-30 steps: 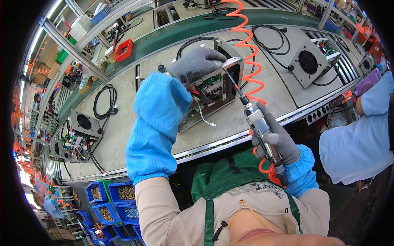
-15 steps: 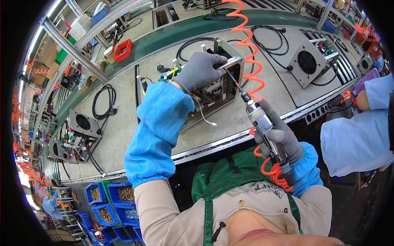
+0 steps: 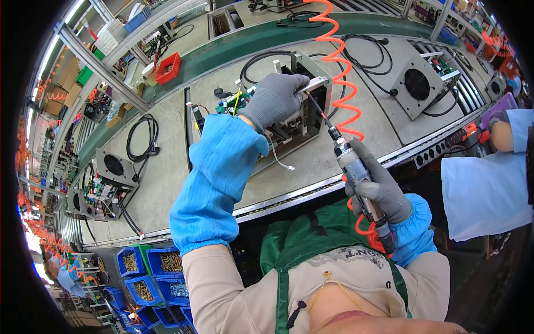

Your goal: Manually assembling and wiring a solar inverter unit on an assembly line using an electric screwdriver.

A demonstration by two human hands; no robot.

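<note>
I have two gloved hands on one job. My left hand (image 3: 276, 99) is closed at the fingertips on one metal bracket (image 3: 316, 84) at the top of the open unit (image 3: 309, 121), which sits on the bench (image 3: 267, 192) straight in front of me. My right hand (image 3: 385, 189) is wrapped round one screwdriver (image 3: 352, 161), its bit slanting up to the bracket; I cannot tell whether the tip sits in a screw. One white plug (image 3: 291, 167) dangles on its lead from the unit's near side.

Around me I count one fan unit (image 3: 417, 86) to the right and two fan plates (image 3: 113, 165) to the left. One red bin (image 3: 168, 68) stands by the green belt (image 3: 250, 47). Four blue bins (image 3: 164, 267) of small parts show plainly at lower left, with more partly seen. A co-worker's sleeve (image 3: 484, 192) is at my far right.

My left hand and blue sleeve (image 3: 214, 172) cover part of the unit, and one coiled orange hose (image 3: 346, 69) hangs in front of its right side.

Compared with a second ago, a green board (image 3: 227, 104) and a yellow wire now show left of my wrist; the bit is at the bracket as it was then.
</note>
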